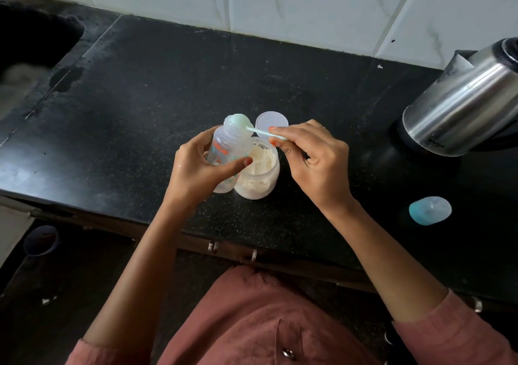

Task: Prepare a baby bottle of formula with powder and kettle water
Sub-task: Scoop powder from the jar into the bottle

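Near the counter's point(140, 112) front edge, the left hand point(196, 168) is wrapped around the tilted baby bottle point(231, 148), just beside the open formula jar point(259, 177). The right hand point(314, 160) pinches a pale green scoop point(244, 122) turned over the bottle's mouth. Behind lies the jar lid point(270, 120). A bottle cap point(430, 210) lies toward the right edge, a steel kettle point(459, 104) farther back.

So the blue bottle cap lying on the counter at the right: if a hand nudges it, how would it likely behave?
The bottle cap lies on its side with a rounded dome, so it would probably roll or rock. It looks like thin translucent plastic, likely light and easily skidded across the smooth counter. Probably stiff, not fragile.
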